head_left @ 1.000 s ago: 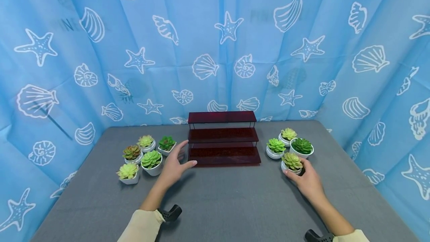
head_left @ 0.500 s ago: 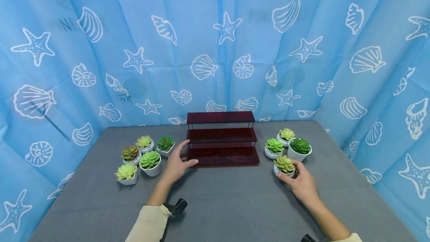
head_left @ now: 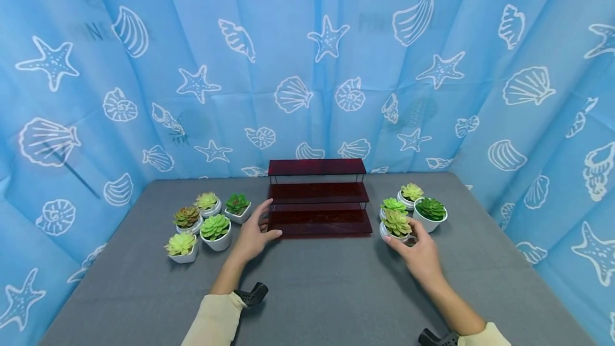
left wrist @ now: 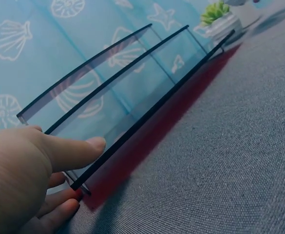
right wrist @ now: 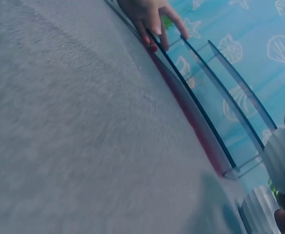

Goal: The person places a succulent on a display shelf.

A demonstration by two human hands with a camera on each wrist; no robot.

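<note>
My right hand (head_left: 422,255) grips a potted succulent (head_left: 397,223) with yellow-green leaves by its white pot, between thumb and fingers. It overlaps a bright green succulent (head_left: 394,204) behind it in the head view. In the right wrist view the held white pot (right wrist: 281,161) appears above the cloth, with another ribbed white pot (right wrist: 259,209) below it. My left hand (head_left: 252,236) is at the left end of a three-tier dark red see-through shelf (head_left: 319,220). Its thumb and index finger are extended and spread, touching the shelf's end (left wrist: 79,183); some fingertips are hidden behind it.
Several potted succulents (head_left: 216,231) stand in a group left of the shelf. A dark green succulent (head_left: 431,210) and a pale one (head_left: 411,192) stand to its right. Grey cloth (head_left: 326,287) covers the table; a blue shell-print curtain (head_left: 293,122) hangs behind.
My right hand has carried the yellow-green succulent leftward, away from the dark green one and in front of the bright green one. The left hand has stayed at the shelf's end.
</note>
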